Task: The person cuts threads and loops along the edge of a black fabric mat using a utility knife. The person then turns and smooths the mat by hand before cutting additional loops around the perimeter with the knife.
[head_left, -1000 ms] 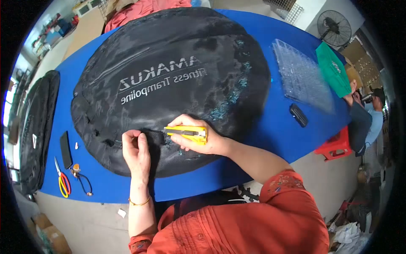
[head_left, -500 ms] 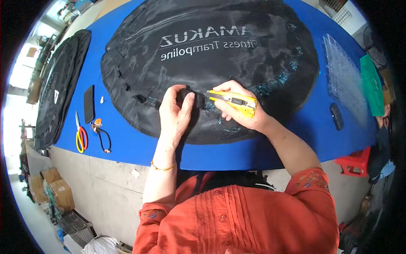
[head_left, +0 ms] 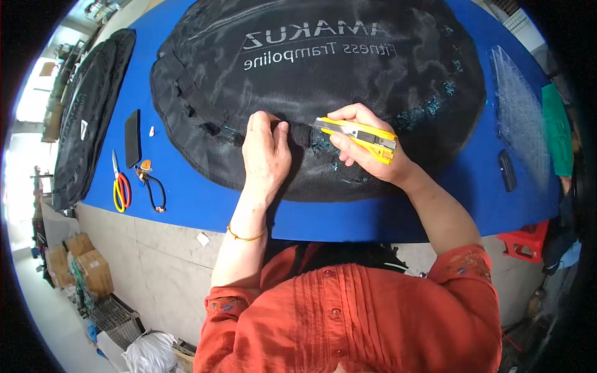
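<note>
A large round black mesh mat (head_left: 311,81) with mirrored white lettering lies on the blue table. Near its front edge, my left hand (head_left: 266,149) has its fingers closed on a dark strap (head_left: 298,133) of the mat. My right hand (head_left: 367,146) is wrapped round a yellow utility knife (head_left: 367,135). The knife's tip points left, just right of the strap and close to the mat. Bluish thread bits (head_left: 429,110) are scattered over the right and front parts of the mat.
Scissors (head_left: 119,186), a black bar (head_left: 132,138) and a small corded item (head_left: 152,185) lie at the left, beside stacked black mats (head_left: 90,124). At the right are a dark case (head_left: 507,170), a clear plastic sheet (head_left: 519,118), green cloth (head_left: 555,130) and a red stool (head_left: 525,241).
The view has swung, so the table and mat sit higher and further right in it. My left fingers have closed more over the strap. The knife stays in my right hand.
</note>
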The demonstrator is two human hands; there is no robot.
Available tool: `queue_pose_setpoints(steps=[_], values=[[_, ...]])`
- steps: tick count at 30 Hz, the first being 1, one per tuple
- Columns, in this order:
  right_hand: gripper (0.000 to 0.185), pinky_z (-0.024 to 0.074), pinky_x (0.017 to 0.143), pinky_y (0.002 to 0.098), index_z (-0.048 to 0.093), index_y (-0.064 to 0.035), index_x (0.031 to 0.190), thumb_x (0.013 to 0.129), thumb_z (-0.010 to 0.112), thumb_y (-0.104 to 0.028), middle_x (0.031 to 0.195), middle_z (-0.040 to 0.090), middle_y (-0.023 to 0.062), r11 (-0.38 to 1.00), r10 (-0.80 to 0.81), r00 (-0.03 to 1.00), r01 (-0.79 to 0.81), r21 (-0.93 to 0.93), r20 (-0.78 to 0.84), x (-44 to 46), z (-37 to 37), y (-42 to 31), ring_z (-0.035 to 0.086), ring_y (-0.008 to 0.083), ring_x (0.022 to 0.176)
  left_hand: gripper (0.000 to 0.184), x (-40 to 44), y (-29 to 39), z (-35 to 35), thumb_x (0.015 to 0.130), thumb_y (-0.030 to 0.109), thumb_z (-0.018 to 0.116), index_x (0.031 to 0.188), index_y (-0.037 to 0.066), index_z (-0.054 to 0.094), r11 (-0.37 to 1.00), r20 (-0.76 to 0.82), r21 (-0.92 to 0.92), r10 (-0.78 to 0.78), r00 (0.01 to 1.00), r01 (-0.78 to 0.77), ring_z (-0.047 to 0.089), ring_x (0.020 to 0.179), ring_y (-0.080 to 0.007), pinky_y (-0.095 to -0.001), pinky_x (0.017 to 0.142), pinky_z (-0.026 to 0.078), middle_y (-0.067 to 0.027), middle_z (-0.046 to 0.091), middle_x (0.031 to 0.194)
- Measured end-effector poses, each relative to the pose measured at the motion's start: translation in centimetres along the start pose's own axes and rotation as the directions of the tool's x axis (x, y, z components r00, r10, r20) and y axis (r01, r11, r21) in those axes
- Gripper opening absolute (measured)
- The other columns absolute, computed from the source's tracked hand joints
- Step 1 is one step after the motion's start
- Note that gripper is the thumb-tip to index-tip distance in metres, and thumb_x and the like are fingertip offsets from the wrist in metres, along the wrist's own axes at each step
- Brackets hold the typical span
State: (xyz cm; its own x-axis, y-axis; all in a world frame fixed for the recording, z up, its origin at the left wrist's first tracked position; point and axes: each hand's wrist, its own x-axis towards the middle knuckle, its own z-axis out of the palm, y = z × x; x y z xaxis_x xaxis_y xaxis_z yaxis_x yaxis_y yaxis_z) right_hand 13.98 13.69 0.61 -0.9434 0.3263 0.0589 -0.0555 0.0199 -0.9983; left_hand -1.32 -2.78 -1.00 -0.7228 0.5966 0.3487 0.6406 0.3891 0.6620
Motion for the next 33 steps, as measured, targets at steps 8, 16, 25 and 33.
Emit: queue_pose_setpoints(steps=[8, 16, 25, 33], values=[[0.027, 0.0516, 0.064, 0.0214, 0.057, -0.0049, 0.122, 0.098, 0.067, -0.011, 0.091, 0.067, 0.0004, 1.0, 0.021, 1.0, -0.021, 0.018, 0.014, 0.0, 0.1, -0.4, 0.06, 0.0037, 0.073, 0.028, 0.1, 1.8, -0.4, 0.089, 0.022, 0.076, 0.103, 0.001, 0.064, 0.994, 0.074, -0.089, -0.06, 0.995, 0.067, 0.067, 0.095, -0.0325, -0.037, 0.083, 0.053, -0.0149, 0.065, 0.106], [0.029, 0.0515, 0.063, 0.0216, 0.057, -0.0049, 0.123, 0.097, 0.067, -0.012, 0.092, 0.066, 0.0006, 1.0, 0.016, 1.0, -0.016, -0.001, 0.01, -0.1, 0.2, 0.2, 0.06, 0.0041, 0.073, 0.015, 0.2, 0.6, 0.2, 0.089, 0.01, 0.07, 0.091, 0.001, 0.059, 0.998, 0.069, 0.04, 0.054, 0.996, -0.057, 0.066, 0.081, -0.0375, -0.0435, 0.072, 0.054, -0.0178, 0.061, 0.099], [0.029, 0.0535, 0.064, 0.0228, 0.056, -0.0045, 0.123, 0.097, 0.067, -0.011, 0.091, 0.067, 0.0031, 0.982, -0.024, 0.998, 0.012, -0.189, -0.061, 0.0, 0.8, -0.4, 0.063, 0.0061, 0.074, 0.015, 0.1, 0.4, 0.5, 0.091, 0.008, 0.067, 0.095, 0.0, 0.056, 0.994, 0.042, 0.058, 0.094, 0.995, -0.096, 0.064, 0.078, -0.0398, -0.0463, 0.07, 0.054, -0.02, 0.06, 0.093], [0.027, 0.0545, 0.067, 0.025, 0.058, -0.0044, 0.121, 0.096, 0.067, -0.009, 0.091, 0.067, 0.0038, 0.949, -0.151, 0.988, 0.138, -0.283, -0.025, 0.1, 0.7, 0.1, 0.066, 0.009, 0.076, 0.014, 0.2, 0.5, 0.6, 0.092, 0.008, 0.066, 0.095, -0.001, 0.055, 0.993, 0.044, 0.072, 0.088, 0.995, -0.091, 0.064, 0.078, -0.0402, -0.0475, 0.068, 0.054, -0.02, 0.061, 0.092]])
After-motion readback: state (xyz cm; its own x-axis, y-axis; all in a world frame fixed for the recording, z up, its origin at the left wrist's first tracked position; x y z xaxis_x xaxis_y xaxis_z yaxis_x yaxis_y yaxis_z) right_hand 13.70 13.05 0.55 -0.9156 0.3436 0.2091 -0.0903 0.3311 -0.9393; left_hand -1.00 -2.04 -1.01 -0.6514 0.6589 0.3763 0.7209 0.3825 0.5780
